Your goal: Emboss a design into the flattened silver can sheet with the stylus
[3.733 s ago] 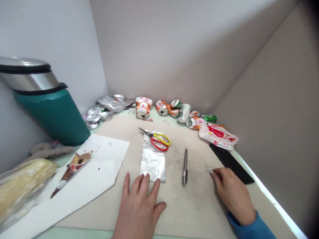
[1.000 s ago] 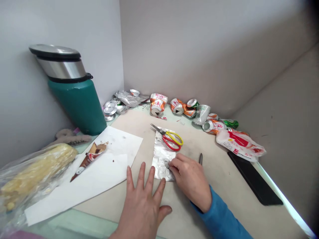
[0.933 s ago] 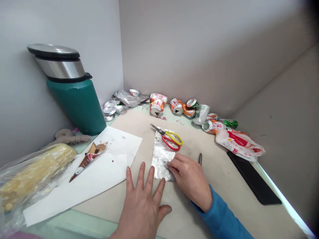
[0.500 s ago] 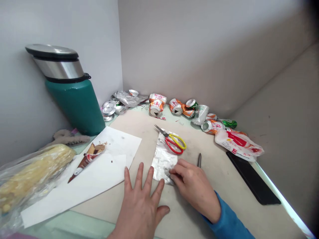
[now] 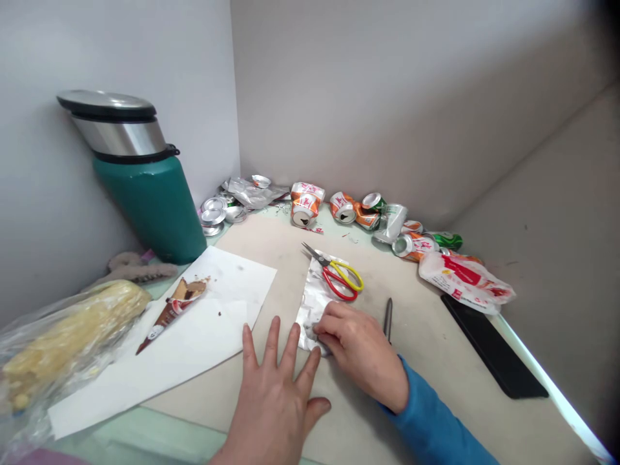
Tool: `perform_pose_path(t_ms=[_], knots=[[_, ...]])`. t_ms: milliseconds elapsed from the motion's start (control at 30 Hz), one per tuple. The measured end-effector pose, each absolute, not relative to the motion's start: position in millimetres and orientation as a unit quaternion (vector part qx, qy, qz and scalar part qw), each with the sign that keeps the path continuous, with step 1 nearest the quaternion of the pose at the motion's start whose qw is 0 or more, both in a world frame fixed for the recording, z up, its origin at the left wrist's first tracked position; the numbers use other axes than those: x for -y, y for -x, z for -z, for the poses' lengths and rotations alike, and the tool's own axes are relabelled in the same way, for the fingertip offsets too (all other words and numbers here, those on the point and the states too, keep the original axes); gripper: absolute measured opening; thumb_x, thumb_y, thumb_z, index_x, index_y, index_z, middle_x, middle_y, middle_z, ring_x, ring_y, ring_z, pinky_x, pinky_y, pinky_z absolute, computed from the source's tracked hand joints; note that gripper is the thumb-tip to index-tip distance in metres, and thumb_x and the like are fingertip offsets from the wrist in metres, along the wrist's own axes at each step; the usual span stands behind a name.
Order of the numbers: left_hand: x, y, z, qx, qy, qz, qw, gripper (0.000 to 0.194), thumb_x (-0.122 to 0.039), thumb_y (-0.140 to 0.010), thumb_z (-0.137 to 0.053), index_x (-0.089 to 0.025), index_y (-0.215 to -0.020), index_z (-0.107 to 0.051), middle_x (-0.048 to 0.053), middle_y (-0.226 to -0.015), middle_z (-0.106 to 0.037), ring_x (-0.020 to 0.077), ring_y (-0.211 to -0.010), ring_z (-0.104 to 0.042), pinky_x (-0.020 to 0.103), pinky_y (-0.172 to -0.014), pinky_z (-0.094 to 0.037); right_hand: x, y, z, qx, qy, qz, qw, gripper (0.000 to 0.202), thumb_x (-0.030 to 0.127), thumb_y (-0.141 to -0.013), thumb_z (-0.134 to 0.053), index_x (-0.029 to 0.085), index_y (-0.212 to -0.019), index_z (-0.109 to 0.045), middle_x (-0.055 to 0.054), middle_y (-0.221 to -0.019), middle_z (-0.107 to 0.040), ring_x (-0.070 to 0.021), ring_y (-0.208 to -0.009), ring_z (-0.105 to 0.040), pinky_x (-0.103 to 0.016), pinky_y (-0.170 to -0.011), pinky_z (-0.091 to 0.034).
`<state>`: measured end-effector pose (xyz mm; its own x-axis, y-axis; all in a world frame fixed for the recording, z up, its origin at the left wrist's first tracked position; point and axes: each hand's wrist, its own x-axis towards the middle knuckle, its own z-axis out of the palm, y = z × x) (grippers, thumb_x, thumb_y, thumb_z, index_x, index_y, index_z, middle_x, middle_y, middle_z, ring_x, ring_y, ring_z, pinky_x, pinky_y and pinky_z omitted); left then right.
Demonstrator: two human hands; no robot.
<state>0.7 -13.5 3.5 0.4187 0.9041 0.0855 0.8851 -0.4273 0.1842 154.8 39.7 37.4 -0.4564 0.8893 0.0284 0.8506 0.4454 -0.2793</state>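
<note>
Foil (image 5: 314, 295) lay beneath and ahead of the right hand (image 5: 363, 352), long axis running under the scissors (image 5: 339, 278); this nearer hand apparently pinched a grey wad (image 5: 313, 331); the left hand (image 5: 274, 397) lay spread nearby.

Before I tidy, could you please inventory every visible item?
Sheet: one, silver, centre
Scissors: one, red/yellow, on sheet
Pen: one, grey, right
Slab: one, black, right
Wrapper: one, white/red, right
Cans: several, orange/green/silver, back
Lids, scraps: several, silver, back
Bottle: one, teal, left
Paper: unclear, white, left
Cone: one, brown, left
Bagged item: one, yellow, left
Fuzzy item: one, beige, left
Mat: one, beige, centre
Table: one, green, beneath
Unclear thing: one, purple, lower-left
Left hand: one, bare, centre
Right hand: one, blue sleeve, centre
</note>
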Motion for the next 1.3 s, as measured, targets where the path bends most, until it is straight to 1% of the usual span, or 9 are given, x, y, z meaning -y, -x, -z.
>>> perform_pose_path(t_ms=[233,467,633,800,967,1033,1133,1233,1300], knots=[[17.5,-0.9,-6.2,-0.532,-0.842,-0.073,0.056,0.053,-0.062,-0.082,-0.048,-0.03,-0.124,-0.057,0.014,-0.138,-0.04,0.046,-0.131,-0.023,0.078,-0.097,-0.006,-23.2,-173.5,-41.1,0.847,0.51,-0.131,0.072,0.018,0.011,-0.085,-0.056,0.02,-0.074,-0.068,-0.001,-0.077,-0.06,-0.013,-0.076,-0.056,-0.022,-0.064,-0.038],[14.0,1.6,-8.6,-0.508,-0.856,-0.075,0.054,0.053,-0.06,-0.082,-0.05,-0.028,-0.124,-0.056,0.015,-0.137,-0.044,0.0425,-0.131,-0.027,0.074,-0.1,-0.014,-17.2,-175.4,-36.3,0.796,0.583,-0.13,0.099,0.015,0.015,-0.086,-0.054,0.02,-0.08,-0.067,-0.001,-0.077,-0.061,-0.0139,-0.071,-0.058,-0.024,-0.064,-0.039],[14.2,2.6,-6.2,-0.495,-0.863,-0.094,0.035,0.051,-0.058,-0.083,-0.049,-0.026,-0.123,-0.058,0.016,-0.136,-0.045,0.0396,-0.132,-0.03,0.072,-0.1,-0.02,-21.0,-168.6,-36.0,0.805,0.579,-0.108,0.076,0.015,0.012,-0.084,-0.055,0.018,-0.075,-0.065,-0.002,-0.078,-0.061,-0.0147,-0.073,-0.057,-0.025,-0.065,-0.038],[13.8,0.9,-6.1,-0.496,-0.864,-0.083,0.033,0.051,-0.057,-0.083,-0.049,-0.025,-0.122,-0.058,0.017,-0.135,-0.047,0.0395,-0.131,-0.033,0.073,-0.1,-0.017,-17.1,-169.6,-34.8,0.854,0.51,-0.081,0.066,0.02,0.013,-0.088,-0.052,0.018,-0.072,-0.063,-0.002,-0.075,-0.059,-0.0153,-0.074,-0.053,-0.027,-0.067,-0.036],[14.4,1.2,-4.9,-0.509,-0.854,-0.102,0.024,0.052,-0.06,-0.081,-0.051,-0.027,-0.121,-0.059,0.014,-0.135,-0.048,0.0373,-0.133,-0.03,0.071,-0.103,-0.01,-13.4,-184.9,-42.5,0.877,0.457,-0.135,0.066,0.02,0.013,-0.088,-0.051,0.018,-0.074,-0.064,-0.003,-0.077,-0.06,-0.0149,-0.076,-0.053,-0.025,-0.067,-0.038],[14.3,1.9,-5.2,-0.506,-0.857,-0.097,0.028,0.052,-0.06,-0.081,-0.051,-0.028,-0.121,-0.059,0.014,-0.135,-0.048,0.0383,-0.133,-0.029,0.071,-0.103,-0.01,-15.5,-194.4,-48.8,0.87,0.449,-0.183,0.084,0.018,0.012,-0.087,-0.053,0.019,-0.077,-0.066,-0.002,-0.078,-0.06,-0.014,-0.077,-0.055,-0.024,-0.067,-0.041],[13.3,2.4,-7.4,-0.499,-0.862,-0.079,0.042,0.052,-0.059,-0.081,-0.051,-0.029,-0.122,-0.058,0.015,-0.135,-0.047,0.0408,-0.132,-0.028,0.074,-0.1,-0.013,-22.6,-205.0,-57.0,0.835,0.478,-0.222,0.161,0.016,0.013,-0.087,-0.054,0.02,-0.083,-0.067,-0.002,-0.083,-0.061,-0.0131,-0.077,-0.058,-0.023,-0.069,-0.044],[11.6,2.6,-10.2,-0.498,-0.863,-0.067,0.053,0.052,-0.059,-0.081,-0.051,-0.028,-0.123,-0.058,0.016,-0.136,-0.047,0.0414,-0.132,-0.028,0.075,-0.099,-0.013,-33.6,-201.5,-60.0,0.809,0.507,-0.194,0.225,0.014,0.014,-0.087,-0.054,0.019,-0.086,-0.067,-0.004,-0.087,-0.061,-0.0145,-0.081,-0.059,-0.025,-0.073,-0.045],[10.6,2.7,-11.2,-0.497,-0.864,-0.062,0.056,0.052,-0.059,-0.082,-0.051,-0.028,-0.123,-0.057,0.016,-0.136,-0.046,0.0415,-0.132,-0.027,0.075,-0.099,-0.013,-42.2,-189.6,-58.4,0.824,0.49,-0.172,0.228,0.013,0.013,-0.086,-0.056,0.018,-0.087,-0.068,-0.004,-0.088,-0.062,-0.0155,-0.084,-0.059,-0.026,-0.075,-0.045]])
